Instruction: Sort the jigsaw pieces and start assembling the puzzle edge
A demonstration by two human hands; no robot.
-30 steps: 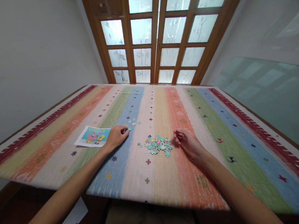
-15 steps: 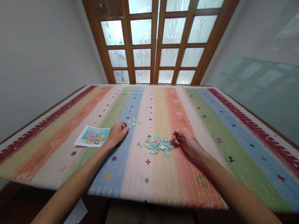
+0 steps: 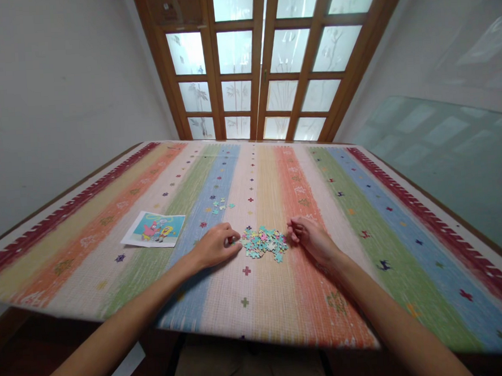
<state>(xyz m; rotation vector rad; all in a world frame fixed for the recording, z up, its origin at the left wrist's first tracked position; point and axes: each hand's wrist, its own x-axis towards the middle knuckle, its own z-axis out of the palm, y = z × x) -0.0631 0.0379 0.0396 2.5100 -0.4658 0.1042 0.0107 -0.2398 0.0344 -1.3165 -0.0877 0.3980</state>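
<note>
A heap of small jigsaw puzzle pieces [image 3: 263, 243], mostly turquoise with some yellow and pink, lies between my hands on the striped cloth. At its left edge is my left hand [image 3: 219, 245], its fingers bent and the tips of thumb and forefinger a little apart, with no piece visible between them. My right hand [image 3: 308, 236] rests by the heap's right edge with fingers curled together; whatever is inside them is hidden. Several turquoise pieces [image 3: 222, 204] lie apart from the heap, farther back on the blue stripe.
A printed cartoon picture [image 3: 155, 230] lies to the left on the striped tablecloth [image 3: 280, 316]. Beyond the table's far edge stand wooden doors with frosted panes [image 3: 239, 92]. A pale green glass panel [image 3: 449, 159] leans on the right wall.
My left hand has moved from the separate turquoise pieces toward me and right, to the heap's left edge. It now covers the loose pieces there. My right hand has hardly moved.
</note>
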